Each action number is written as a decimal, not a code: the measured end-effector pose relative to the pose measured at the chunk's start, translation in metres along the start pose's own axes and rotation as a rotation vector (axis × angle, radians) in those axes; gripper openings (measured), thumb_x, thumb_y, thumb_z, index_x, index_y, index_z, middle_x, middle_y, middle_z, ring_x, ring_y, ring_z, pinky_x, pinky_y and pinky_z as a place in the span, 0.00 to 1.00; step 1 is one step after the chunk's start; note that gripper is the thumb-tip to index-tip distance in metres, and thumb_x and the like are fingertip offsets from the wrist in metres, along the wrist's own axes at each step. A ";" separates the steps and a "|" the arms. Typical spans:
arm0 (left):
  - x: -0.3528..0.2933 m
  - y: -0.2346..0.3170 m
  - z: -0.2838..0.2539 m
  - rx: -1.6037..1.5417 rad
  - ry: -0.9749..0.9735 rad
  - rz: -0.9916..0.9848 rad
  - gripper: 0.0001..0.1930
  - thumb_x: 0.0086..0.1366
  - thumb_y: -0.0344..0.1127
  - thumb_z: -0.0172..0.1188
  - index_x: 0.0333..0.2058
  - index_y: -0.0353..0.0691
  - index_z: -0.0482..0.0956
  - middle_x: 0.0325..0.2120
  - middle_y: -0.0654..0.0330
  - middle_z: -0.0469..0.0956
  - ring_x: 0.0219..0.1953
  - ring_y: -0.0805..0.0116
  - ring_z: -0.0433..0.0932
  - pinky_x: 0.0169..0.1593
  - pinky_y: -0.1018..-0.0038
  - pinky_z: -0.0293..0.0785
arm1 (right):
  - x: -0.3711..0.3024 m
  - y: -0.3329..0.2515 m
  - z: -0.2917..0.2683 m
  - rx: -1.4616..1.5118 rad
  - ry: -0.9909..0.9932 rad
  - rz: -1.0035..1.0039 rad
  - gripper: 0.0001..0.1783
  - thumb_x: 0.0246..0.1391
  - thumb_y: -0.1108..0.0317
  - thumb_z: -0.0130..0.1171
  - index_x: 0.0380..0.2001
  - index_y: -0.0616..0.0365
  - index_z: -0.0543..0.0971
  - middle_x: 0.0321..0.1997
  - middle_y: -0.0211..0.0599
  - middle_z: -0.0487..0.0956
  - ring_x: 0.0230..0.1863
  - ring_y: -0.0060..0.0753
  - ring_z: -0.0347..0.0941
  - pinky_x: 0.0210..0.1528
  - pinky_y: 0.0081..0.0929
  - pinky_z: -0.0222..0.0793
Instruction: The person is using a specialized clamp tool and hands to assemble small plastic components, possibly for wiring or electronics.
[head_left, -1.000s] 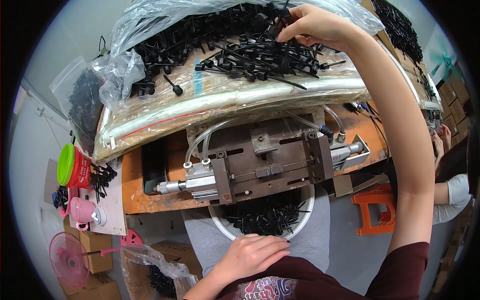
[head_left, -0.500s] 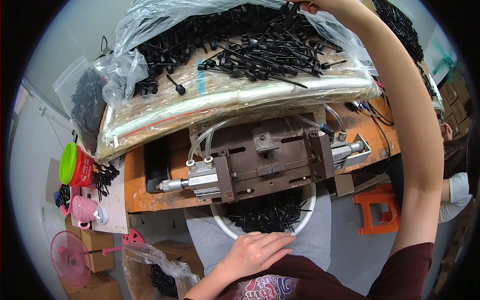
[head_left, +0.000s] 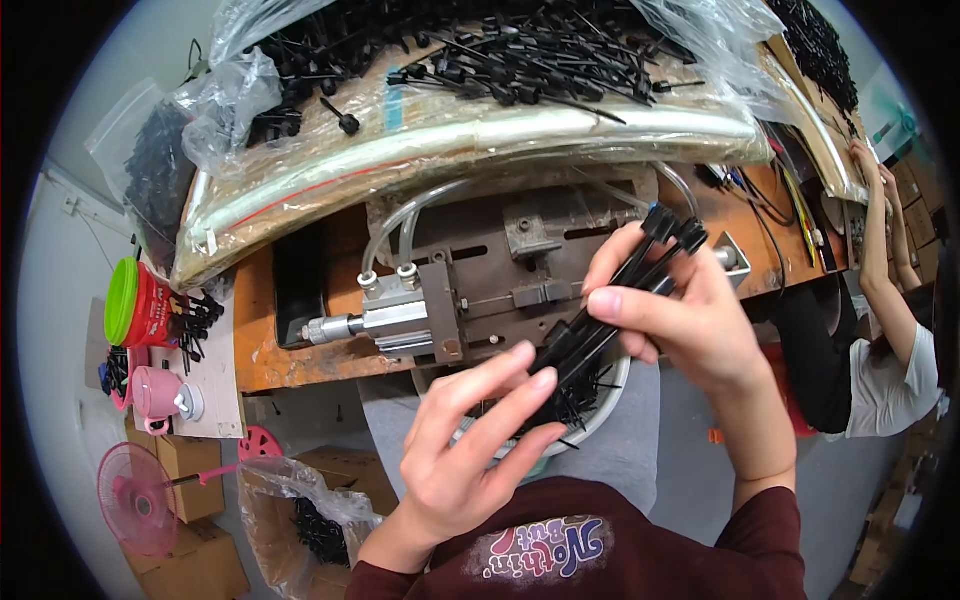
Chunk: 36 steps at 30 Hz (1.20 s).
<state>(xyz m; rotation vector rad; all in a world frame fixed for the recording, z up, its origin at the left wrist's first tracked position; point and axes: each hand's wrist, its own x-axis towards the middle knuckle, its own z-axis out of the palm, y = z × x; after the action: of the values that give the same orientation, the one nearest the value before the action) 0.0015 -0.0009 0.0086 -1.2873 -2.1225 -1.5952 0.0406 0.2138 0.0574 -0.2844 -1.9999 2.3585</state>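
Several black plastic rods with knobbed heads [head_left: 630,270] are bunched in my right hand [head_left: 690,310], which is closed round them with the thumb on top. They slant from the heads at upper right down to the lower left. At their lower ends is my left hand [head_left: 465,435], its fingers apart and the fingertips beside or lightly against the rods. Behind my hands is a brown metal clamping fixture [head_left: 480,245] with a silver air cylinder [head_left: 400,318] at its left. Below, a white tub [head_left: 622,400] of similar black parts sits at my lap, partly hidden by my hands.
A plastic-lined raised tray [head_left: 480,130] holds a heap of black parts [head_left: 520,60]. Clear air hoses [head_left: 395,225] rise from the cylinder. At left are a red and green bucket [head_left: 140,305], a pink cup [head_left: 155,392] and a pink fan [head_left: 137,498]. Another person [head_left: 890,370] works at right.
My right hand has come down from the heap on the tray to above the fixture, with a bunch of black rods. My left hand has risen from my lap to meet them.
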 end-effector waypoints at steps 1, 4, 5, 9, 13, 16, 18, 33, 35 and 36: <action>0.000 -0.003 0.002 0.000 -0.054 0.057 0.23 0.45 0.23 0.75 0.43 0.32 0.82 0.44 0.48 0.80 0.42 0.57 0.82 0.44 0.70 0.78 | -0.002 0.007 0.000 0.035 0.000 0.013 0.08 0.54 0.68 0.68 0.33 0.60 0.80 0.26 0.26 0.77 0.20 0.11 0.70 0.19 0.11 0.63; -0.004 0.002 0.003 0.019 -0.081 -0.002 0.21 0.45 0.22 0.74 0.41 0.32 0.83 0.40 0.50 0.82 0.40 0.60 0.83 0.43 0.70 0.78 | -0.001 0.022 -0.001 0.118 0.040 0.019 0.08 0.54 0.73 0.65 0.35 0.62 0.77 0.25 0.29 0.76 0.17 0.12 0.67 0.16 0.11 0.56; -0.004 0.006 0.002 0.055 -0.069 -0.028 0.20 0.44 0.23 0.75 0.40 0.33 0.83 0.38 0.52 0.83 0.39 0.62 0.83 0.41 0.72 0.79 | -0.001 0.023 -0.003 0.129 0.050 0.008 0.08 0.54 0.72 0.66 0.35 0.62 0.78 0.26 0.27 0.76 0.18 0.12 0.68 0.17 0.11 0.58; -0.011 0.008 -0.003 0.024 -0.106 -0.052 0.20 0.41 0.27 0.78 0.37 0.34 0.84 0.36 0.54 0.83 0.38 0.64 0.83 0.37 0.75 0.80 | -0.002 0.024 -0.010 0.141 0.119 -0.039 0.08 0.54 0.71 0.67 0.35 0.61 0.80 0.26 0.25 0.77 0.20 0.11 0.69 0.19 0.10 0.62; -0.013 0.006 -0.002 0.002 -0.100 -0.077 0.20 0.42 0.28 0.78 0.36 0.35 0.85 0.38 0.53 0.81 0.37 0.65 0.83 0.39 0.75 0.81 | -0.010 0.028 -0.024 0.060 0.296 -0.147 0.08 0.54 0.71 0.66 0.36 0.61 0.80 0.25 0.25 0.76 0.19 0.09 0.67 0.18 0.09 0.59; -0.016 -0.012 0.016 0.001 -0.107 -0.097 0.19 0.43 0.26 0.77 0.37 0.34 0.84 0.48 0.48 0.77 0.36 0.68 0.83 0.38 0.73 0.80 | -0.018 0.032 -0.029 0.077 0.389 -0.196 0.08 0.56 0.72 0.64 0.37 0.62 0.78 0.24 0.26 0.75 0.18 0.10 0.66 0.17 0.10 0.57; -0.016 -0.025 0.033 0.133 -0.098 -0.062 0.17 0.45 0.25 0.75 0.36 0.34 0.84 0.50 0.48 0.78 0.33 0.67 0.83 0.37 0.73 0.80 | -0.024 0.034 -0.026 0.117 0.411 -0.174 0.08 0.57 0.72 0.63 0.38 0.63 0.77 0.24 0.28 0.75 0.18 0.11 0.65 0.17 0.11 0.57; 0.007 -0.035 0.046 0.498 -0.236 0.063 0.14 0.47 0.30 0.72 0.35 0.37 0.83 0.47 0.55 0.82 0.24 0.68 0.79 0.30 0.76 0.74 | -0.047 0.055 -0.016 0.223 0.319 -0.066 0.09 0.57 0.75 0.61 0.40 0.63 0.74 0.34 0.41 0.80 0.21 0.14 0.67 0.19 0.11 0.61; 0.007 -0.034 0.045 0.500 -0.243 0.051 0.14 0.47 0.30 0.72 0.35 0.37 0.83 0.47 0.55 0.82 0.24 0.69 0.79 0.30 0.76 0.74 | -0.047 0.057 -0.016 0.244 0.315 -0.063 0.09 0.58 0.74 0.61 0.40 0.63 0.74 0.34 0.41 0.79 0.20 0.14 0.67 0.19 0.11 0.61; 0.008 -0.034 0.045 0.500 -0.246 0.047 0.14 0.47 0.30 0.72 0.35 0.37 0.83 0.47 0.55 0.82 0.23 0.69 0.79 0.30 0.76 0.74 | -0.047 0.057 -0.016 0.263 0.300 -0.065 0.09 0.58 0.73 0.61 0.40 0.63 0.74 0.33 0.41 0.79 0.21 0.14 0.67 0.19 0.11 0.61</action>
<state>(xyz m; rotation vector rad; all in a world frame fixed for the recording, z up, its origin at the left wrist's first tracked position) -0.0127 0.0401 -0.0283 -1.3864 -2.3979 -0.8333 0.0946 0.2130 0.0046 -0.5158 -1.5282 2.3377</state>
